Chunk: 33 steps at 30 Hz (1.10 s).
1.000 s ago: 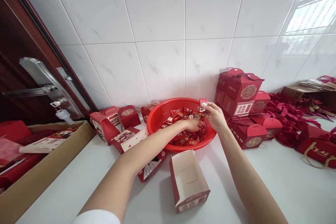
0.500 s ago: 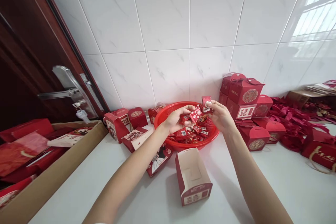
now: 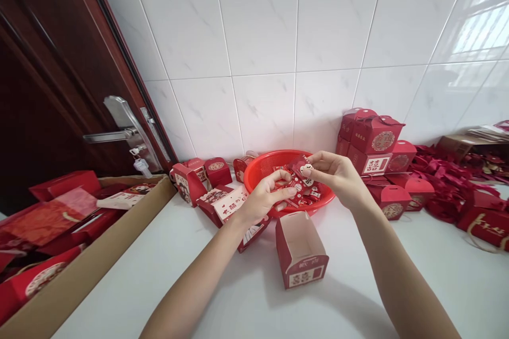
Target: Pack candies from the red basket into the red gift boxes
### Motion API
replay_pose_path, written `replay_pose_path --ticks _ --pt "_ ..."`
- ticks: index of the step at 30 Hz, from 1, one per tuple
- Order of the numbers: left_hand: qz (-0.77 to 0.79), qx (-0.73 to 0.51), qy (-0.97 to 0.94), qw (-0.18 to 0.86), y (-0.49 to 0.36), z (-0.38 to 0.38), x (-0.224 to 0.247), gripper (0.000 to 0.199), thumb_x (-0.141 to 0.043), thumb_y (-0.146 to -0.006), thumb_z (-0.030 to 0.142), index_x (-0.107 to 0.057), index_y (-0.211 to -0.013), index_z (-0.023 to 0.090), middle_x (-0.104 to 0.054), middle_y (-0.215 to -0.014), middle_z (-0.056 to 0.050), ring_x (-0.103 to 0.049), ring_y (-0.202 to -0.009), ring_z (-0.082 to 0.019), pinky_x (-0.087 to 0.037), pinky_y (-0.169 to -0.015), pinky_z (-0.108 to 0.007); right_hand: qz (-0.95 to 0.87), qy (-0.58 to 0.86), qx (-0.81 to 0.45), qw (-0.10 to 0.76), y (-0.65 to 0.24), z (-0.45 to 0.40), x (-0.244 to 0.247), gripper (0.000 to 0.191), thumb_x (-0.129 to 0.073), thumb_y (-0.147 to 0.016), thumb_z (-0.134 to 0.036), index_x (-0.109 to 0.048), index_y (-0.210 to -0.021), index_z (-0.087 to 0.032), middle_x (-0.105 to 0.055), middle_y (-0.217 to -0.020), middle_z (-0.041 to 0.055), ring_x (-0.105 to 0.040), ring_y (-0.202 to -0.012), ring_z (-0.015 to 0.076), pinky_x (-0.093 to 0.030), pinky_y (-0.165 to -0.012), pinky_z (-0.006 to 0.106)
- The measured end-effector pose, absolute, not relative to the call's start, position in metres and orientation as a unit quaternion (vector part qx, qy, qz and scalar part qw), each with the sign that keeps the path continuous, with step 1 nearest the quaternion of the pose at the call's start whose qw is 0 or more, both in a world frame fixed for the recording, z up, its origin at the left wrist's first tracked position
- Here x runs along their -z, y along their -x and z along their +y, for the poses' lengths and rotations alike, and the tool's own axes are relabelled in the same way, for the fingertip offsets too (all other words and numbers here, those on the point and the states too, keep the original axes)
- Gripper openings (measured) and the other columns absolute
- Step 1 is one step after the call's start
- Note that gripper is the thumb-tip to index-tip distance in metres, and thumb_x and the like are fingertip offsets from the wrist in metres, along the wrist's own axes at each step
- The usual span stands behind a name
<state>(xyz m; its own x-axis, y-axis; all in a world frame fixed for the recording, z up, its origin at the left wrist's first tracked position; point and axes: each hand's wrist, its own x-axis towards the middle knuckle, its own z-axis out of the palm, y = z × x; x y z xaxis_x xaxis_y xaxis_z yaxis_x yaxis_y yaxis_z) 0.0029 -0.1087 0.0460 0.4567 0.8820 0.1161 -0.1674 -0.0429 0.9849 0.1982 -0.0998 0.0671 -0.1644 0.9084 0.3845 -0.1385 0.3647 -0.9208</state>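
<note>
Both hands are over a red plastic basket (image 3: 258,163) that holds many small red wrapped sweets (image 3: 312,196). My left hand (image 3: 267,194) is closed on red wrapped sweets, thumb laid across them. Between the thumb and fingers of my right hand (image 3: 332,172) is a red packet (image 3: 303,167) with a pale cartoon print, close beside my left hand's sweets. An open dark red box (image 3: 302,251) with a cream inside stands on the white table (image 3: 222,296), just in front of the basket.
Folded red boxes (image 3: 214,201) lie left of the basket. Stacked red boxes (image 3: 376,140) and magenta ribbons (image 3: 441,185) are at the right. A cardboard carton (image 3: 107,243) of red packaging sits at the left, below a door handle (image 3: 127,127). A tiled wall rises behind.
The view has shifted slightly left. My right hand has moved in closer to my left hand, and its packet now tilts over the sweets there.
</note>
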Motion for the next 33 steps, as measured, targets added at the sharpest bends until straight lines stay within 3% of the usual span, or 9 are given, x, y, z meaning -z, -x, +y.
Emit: replay_pose_path --ticks 6,11,19,22,27,30,33 --pt "0.318 -0.385 -0.491 0.713 -0.003 -0.120 -0.043 0.031 -0.069 -0.073 0.023 -0.061 -0.102 0.020 -0.051 -0.072 0.005 -0.047 -0.054 -0.007 -0.032 -0.052 -0.022 -0.614 0.341 -0.386 0.598 -0.214 -0.115 -0.078 0.031 -0.089 -0.067 -0.041 -0.073 -0.084 -0.019 -0.075 -0.083 0.0050 -0.067 -0.071 0.0175 -0.053 -0.065 0.029" --pt "0.310 -0.405 -0.435 0.742 -0.010 -0.124 -0.039 0.038 -0.061 -0.066 0.011 -0.063 -0.103 0.016 -0.060 -0.071 0.000 -0.056 -0.064 -0.011 -0.035 -0.058 -0.022 -0.620 0.361 -0.364 0.593 -0.220 -0.118 -0.081 0.030 -0.088 -0.069 -0.039 -0.072 -0.085 -0.020 -0.075 -0.081 0.0028 -0.067 -0.070 0.0154 -0.055 -0.064 0.027" --pt "0.279 -0.371 -0.522 0.716 -0.019 -0.133 -0.037 0.033 -0.060 -0.066 0.009 -0.067 -0.097 0.018 -0.072 -0.103 -0.008 -0.065 -0.104 -0.022 -0.046 -0.091 -0.033 -0.640 0.367 -0.346 0.579 -0.218 -0.119 -0.082 0.029 -0.085 -0.072 -0.041 -0.071 -0.085 -0.020 -0.075 -0.083 0.0040 -0.069 -0.073 0.0171 -0.056 -0.066 0.028" --pt "0.291 -0.356 -0.608 0.647 -0.012 -0.134 -0.039 0.029 -0.058 -0.074 0.013 -0.068 -0.100 0.018 -0.071 -0.110 -0.007 -0.063 -0.109 -0.023 -0.044 -0.099 -0.036 -0.652 0.369 -0.346 0.565 -0.217 -0.122 -0.084 0.030 -0.084 -0.074 -0.043 -0.071 -0.087 -0.020 -0.075 -0.086 0.0050 -0.069 -0.075 0.0183 -0.056 -0.067 0.029" --pt "0.420 -0.286 -0.786 0.351 0.009 -0.136 -0.043 0.018 -0.062 -0.086 0.033 -0.070 -0.096 0.021 -0.059 -0.125 -0.006 -0.059 -0.110 -0.023 -0.045 -0.097 -0.034 -0.683 0.366 -0.366 0.515 -0.213 -0.129 -0.085 0.033 -0.085 -0.072 -0.044 -0.068 -0.086 -0.019 -0.074 -0.087 0.0054 -0.069 -0.080 0.0205 -0.055 -0.069 0.030" --pt "0.456 -0.174 -0.825 0.285 0.018 -0.136 -0.045 0.022 -0.061 -0.088 0.041 -0.072 -0.093 0.023 -0.061 -0.111 -0.005 -0.060 -0.099 -0.022 -0.047 -0.089 -0.033 -0.740 0.356 -0.352 0.448 -0.208 -0.132 -0.085 0.026 -0.078 -0.079 -0.040 -0.067 -0.087 -0.018 -0.070 -0.082 0.0033 -0.065 -0.075 0.0176 -0.053 -0.067 0.029" --pt "0.460 -0.099 -0.838 0.277 0.023 -0.135 -0.048 0.020 -0.058 -0.086 0.037 -0.070 -0.086 0.021 -0.061 -0.088 -0.003 -0.059 -0.080 -0.020 -0.045 -0.072 -0.029 -0.808 0.346 -0.343 0.332 -0.203 -0.135 -0.083 0.015 -0.069 -0.085 -0.032 -0.066 -0.086 -0.018 -0.067 -0.081 0.0023 -0.061 -0.073 0.0159 -0.050 -0.067 0.028"
